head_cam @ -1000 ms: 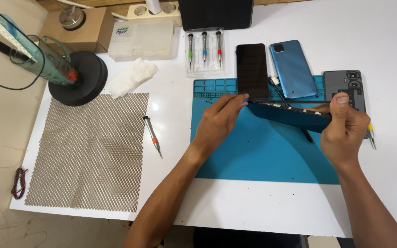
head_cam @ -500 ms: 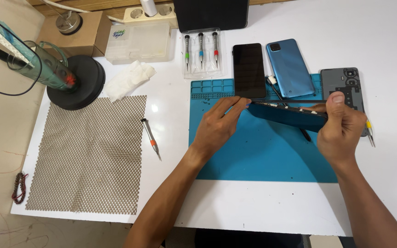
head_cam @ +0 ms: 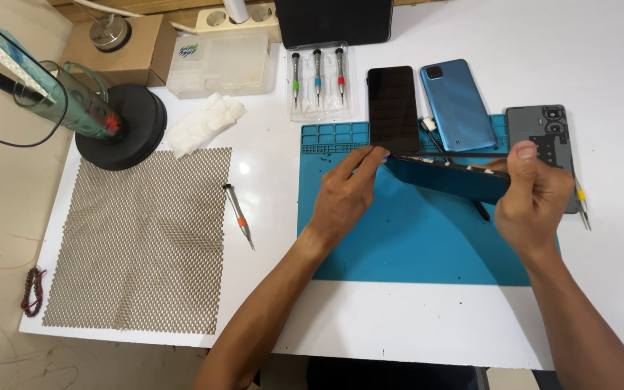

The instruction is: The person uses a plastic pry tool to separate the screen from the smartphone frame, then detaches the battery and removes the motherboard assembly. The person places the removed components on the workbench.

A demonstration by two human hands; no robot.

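Observation:
My left hand and my right hand hold a dark blue phone edge-on above the blue work mat. The left fingertips pinch its left end; the right hand grips its right end, thumb on top. The phone is tilted, with its opened edge facing up. Behind it on the mat lie a black phone face up, a light blue phone back and a grey phone frame.
A small screwdriver lies left of the mat beside a brown mesh sheet. A case of three screwdrivers, a clear plastic box, a white cloth and a black round stand sit at the back. Tweezers lie at the right.
Both hands keep the same grip on the dark blue phone. The phone has shifted only slightly; the view has moved a little.

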